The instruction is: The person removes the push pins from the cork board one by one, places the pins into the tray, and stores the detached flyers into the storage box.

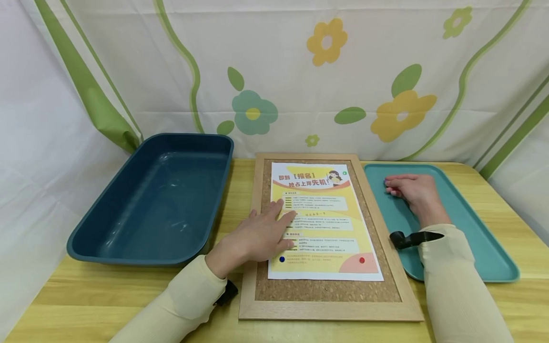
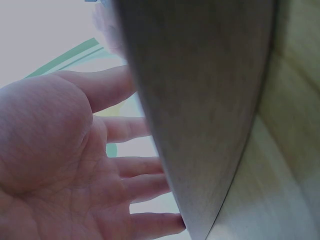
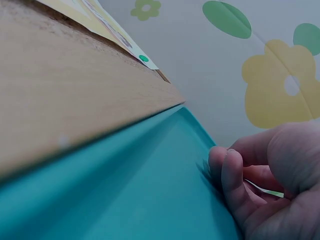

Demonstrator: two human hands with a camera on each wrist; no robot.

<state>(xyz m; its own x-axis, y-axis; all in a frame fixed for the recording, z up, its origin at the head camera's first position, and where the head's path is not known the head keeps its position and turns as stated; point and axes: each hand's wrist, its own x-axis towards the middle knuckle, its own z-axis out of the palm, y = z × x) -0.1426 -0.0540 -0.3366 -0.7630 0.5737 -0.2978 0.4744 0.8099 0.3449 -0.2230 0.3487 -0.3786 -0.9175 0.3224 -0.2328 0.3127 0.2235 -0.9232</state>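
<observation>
A printed poster (image 1: 315, 224) lies on a wood-framed cork board (image 1: 330, 291). Pushpins sit in it: a blue pushpin (image 1: 281, 259) at lower left, a red pushpin (image 1: 362, 260) at lower right and a green pushpin (image 1: 344, 173) at upper right. My left hand (image 1: 266, 232) rests with spread fingers on the poster's left side; the left wrist view shows its palm beside the board's frame (image 2: 195, 100). Over the teal tray (image 1: 463, 228), my right hand (image 1: 413, 190) pinches a small purple pushpin (image 1: 387, 180) between thumb and fingertip, mostly hidden by the fingers.
A deep dark-blue bin (image 1: 150, 209) stands on the wooden table (image 1: 107, 295) left of the board. The teal tray lies close against the board's right side. Behind the table hangs a white curtain (image 1: 291, 62) with flower prints.
</observation>
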